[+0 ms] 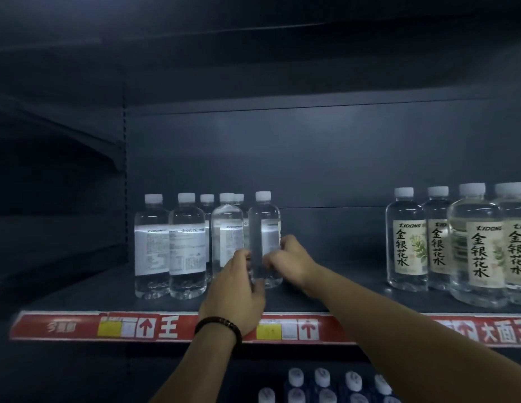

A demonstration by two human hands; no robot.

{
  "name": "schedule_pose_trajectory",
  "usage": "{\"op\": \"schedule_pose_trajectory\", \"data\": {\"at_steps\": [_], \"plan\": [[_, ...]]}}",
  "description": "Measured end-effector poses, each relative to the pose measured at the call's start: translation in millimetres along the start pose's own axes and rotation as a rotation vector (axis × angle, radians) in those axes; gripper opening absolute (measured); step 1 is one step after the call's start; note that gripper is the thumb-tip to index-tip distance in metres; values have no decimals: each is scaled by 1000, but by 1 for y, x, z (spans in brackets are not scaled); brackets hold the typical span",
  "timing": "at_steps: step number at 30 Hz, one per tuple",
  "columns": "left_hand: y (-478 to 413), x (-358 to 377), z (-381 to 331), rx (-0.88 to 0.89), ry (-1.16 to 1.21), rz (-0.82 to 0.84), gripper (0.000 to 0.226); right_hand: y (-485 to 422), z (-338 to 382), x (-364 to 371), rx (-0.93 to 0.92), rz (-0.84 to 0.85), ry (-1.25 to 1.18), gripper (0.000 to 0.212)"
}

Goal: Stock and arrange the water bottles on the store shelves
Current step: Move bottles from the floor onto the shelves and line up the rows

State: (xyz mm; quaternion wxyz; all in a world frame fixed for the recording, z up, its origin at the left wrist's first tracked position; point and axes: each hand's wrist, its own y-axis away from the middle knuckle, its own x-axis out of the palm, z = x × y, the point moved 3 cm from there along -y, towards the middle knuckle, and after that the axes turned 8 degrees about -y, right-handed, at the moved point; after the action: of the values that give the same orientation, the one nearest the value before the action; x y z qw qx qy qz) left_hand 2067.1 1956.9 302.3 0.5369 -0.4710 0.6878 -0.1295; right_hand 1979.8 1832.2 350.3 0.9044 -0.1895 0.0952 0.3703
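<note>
A clear water bottle (264, 225) with a white cap stands upright on the dark shelf (340, 286), at the right end of a left-hand cluster of several similar bottles (172, 245). Both hands grip its lower half. My left hand (238, 289), with a dark bead bracelet on the wrist, holds it from the left and front. From the right, my right hand (288, 258) clasps it. The bottle's label faces sideways, and most labels in the cluster show their printed backs.
A second group of bottles (457, 242) with labels facing forward stands at the shelf's right end. A wide gap of bare shelf lies between the groups. A red price strip (166, 327) runs along the shelf edge. Below, blue bottles with white caps (323, 385) fill a lower shelf.
</note>
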Motion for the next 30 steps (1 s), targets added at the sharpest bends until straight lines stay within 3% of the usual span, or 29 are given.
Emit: {"op": "schedule_pose_trajectory", "data": {"at_steps": [6, 14, 21, 30], "plan": [[-9, -2, -3, -14, 1, 176, 65, 19, -11, -20, -71, -80, 162, 45], [-23, 1, -12, -64, 253, 407, 54, 60, 1, -41, -225, -29, 499, 35], [-21, 15, -52, -10, 305, 466, 39, 116, 11, -66, -366, 6, 822, 56], [-10, 53, -119, 12, 492, 636, 56, 150, -12, -120, -284, -29, 889, 68]]}}
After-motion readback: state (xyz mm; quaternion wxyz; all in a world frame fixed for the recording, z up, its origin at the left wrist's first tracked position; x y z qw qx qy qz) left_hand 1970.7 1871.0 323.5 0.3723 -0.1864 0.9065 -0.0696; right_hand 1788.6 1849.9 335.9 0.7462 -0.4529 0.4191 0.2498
